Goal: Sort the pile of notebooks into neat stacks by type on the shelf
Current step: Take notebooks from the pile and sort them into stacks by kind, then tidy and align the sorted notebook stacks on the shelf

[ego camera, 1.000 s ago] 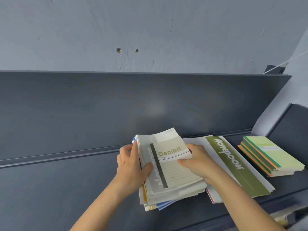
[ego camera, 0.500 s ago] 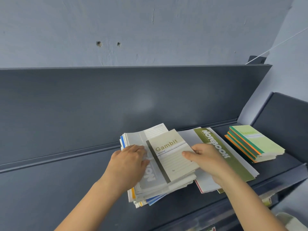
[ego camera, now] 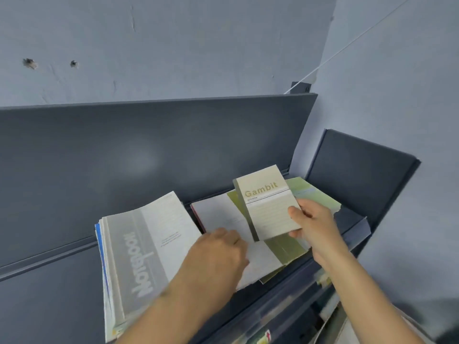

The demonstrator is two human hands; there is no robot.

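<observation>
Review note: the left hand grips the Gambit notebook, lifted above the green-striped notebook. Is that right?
One slip: it is the right hand that grips the Gambit notebook, as the head view shows. The left hand is lower, at the white part of the green-striped notebook. The rest stands.

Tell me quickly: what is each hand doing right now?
Left hand: open, fingers resting on the large white-and-green notebook.
Right hand: grips the Gambit notebook, thumb on its cover.
</observation>
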